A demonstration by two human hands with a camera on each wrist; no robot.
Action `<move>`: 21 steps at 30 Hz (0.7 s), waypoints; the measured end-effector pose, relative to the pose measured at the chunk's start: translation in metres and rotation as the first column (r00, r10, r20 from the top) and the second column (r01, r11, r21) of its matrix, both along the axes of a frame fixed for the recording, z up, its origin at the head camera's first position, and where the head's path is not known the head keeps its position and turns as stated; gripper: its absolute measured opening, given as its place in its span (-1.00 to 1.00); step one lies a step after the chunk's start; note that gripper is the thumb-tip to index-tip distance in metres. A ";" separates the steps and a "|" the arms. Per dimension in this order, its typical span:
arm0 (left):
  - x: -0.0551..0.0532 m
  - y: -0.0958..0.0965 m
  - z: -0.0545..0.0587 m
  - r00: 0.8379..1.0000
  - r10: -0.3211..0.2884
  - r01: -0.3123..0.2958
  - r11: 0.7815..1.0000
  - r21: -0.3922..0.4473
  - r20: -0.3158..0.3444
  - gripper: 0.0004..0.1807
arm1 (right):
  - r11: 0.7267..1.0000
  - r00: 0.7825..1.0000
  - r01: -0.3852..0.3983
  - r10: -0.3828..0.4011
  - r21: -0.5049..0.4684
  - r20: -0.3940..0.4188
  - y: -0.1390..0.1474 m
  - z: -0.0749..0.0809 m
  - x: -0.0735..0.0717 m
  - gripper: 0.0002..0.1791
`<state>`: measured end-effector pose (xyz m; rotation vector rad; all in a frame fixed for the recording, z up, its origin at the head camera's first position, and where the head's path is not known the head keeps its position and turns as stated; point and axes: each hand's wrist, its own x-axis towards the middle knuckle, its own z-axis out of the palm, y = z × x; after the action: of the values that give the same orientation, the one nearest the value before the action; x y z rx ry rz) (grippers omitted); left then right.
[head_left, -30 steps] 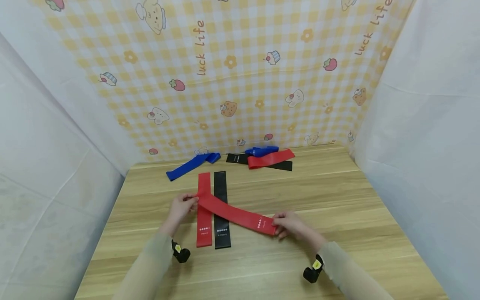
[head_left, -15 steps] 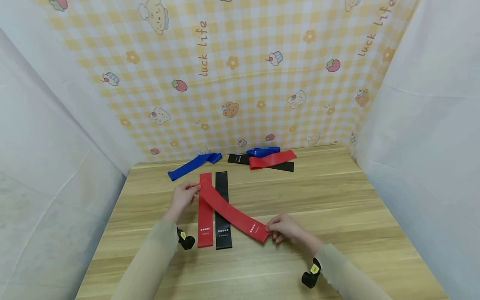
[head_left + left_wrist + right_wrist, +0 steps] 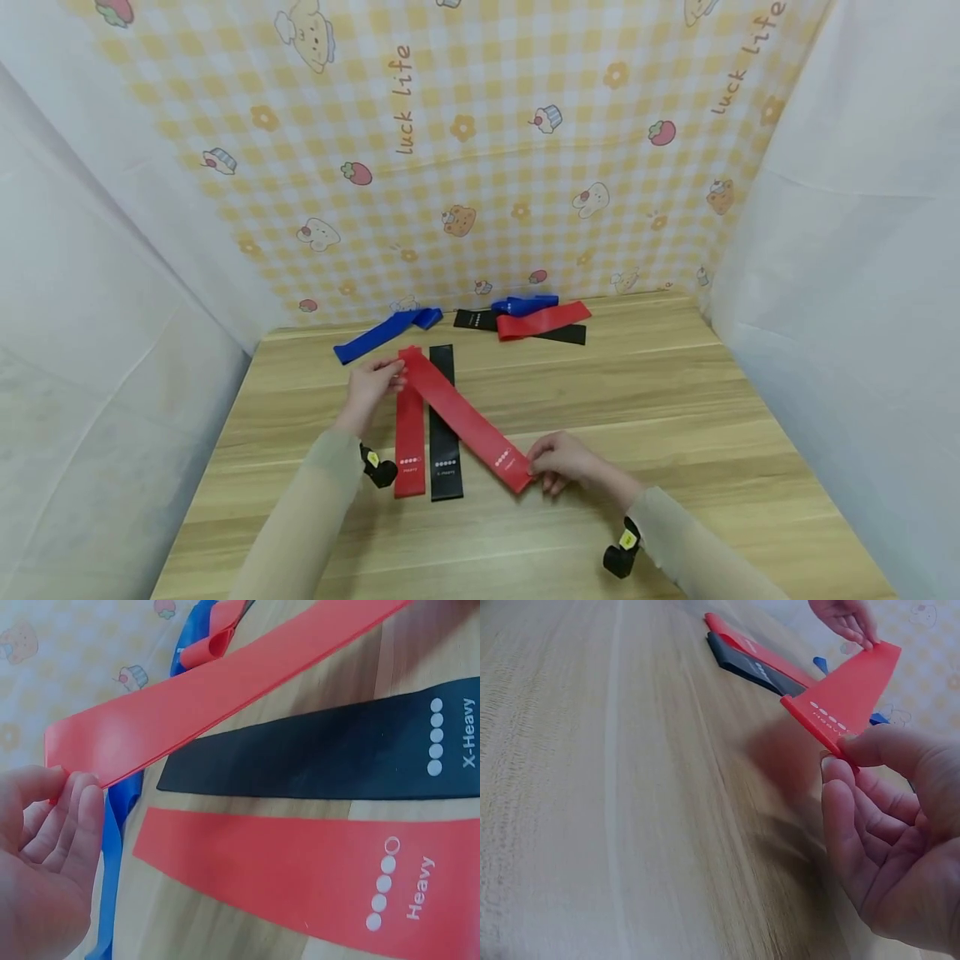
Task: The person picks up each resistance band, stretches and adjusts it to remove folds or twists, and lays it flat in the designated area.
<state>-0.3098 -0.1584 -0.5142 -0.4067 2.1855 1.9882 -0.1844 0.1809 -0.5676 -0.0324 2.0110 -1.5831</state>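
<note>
A red resistance band [image 3: 468, 421] is stretched flat between my two hands, slanting over the table. My left hand [image 3: 371, 385] pinches its far end; my right hand [image 3: 564, 461] pinches the near corner by the printed dots. In the right wrist view the held band [image 3: 847, 690] hangs above the wood and casts a shadow. Below it lie a second red band [image 3: 300, 877], printed "Heavy", and a black band [image 3: 322, 754], printed "X-Heavy", side by side. The held band overlaps the far ends of both in the head view.
At the back left lies a folded blue band [image 3: 378, 335]. A pile at the back holds another blue band [image 3: 525, 305], a red band [image 3: 547, 320] and a black band [image 3: 566, 335]. A patterned cloth [image 3: 465, 167] hangs behind the wooden table [image 3: 660, 400].
My left hand has moved away toward the back with its end of the red resistance band. My right hand has come slightly left and nearer, so the band now slants more steeply.
</note>
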 end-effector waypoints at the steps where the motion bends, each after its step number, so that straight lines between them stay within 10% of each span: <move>1: -0.005 -0.002 -0.006 1.000 -0.015 0.016 0.999 0.032 -0.023 -0.66 | 1.000 1.000 -0.009 0.009 0.005 0.002 -0.001 0.000 0.001 -0.87; 21: -0.022 0.052 0.013 0.999 0.044 -0.042 0.995 0.088 -0.019 -0.67 | 0.995 0.995 -0.096 0.096 0.006 0.012 -0.020 -0.002 0.008 -0.90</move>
<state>-0.3322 -0.1061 -0.5013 -0.4259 2.1097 2.1116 -0.1768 0.1606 -0.5691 -0.1151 1.9757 -1.5128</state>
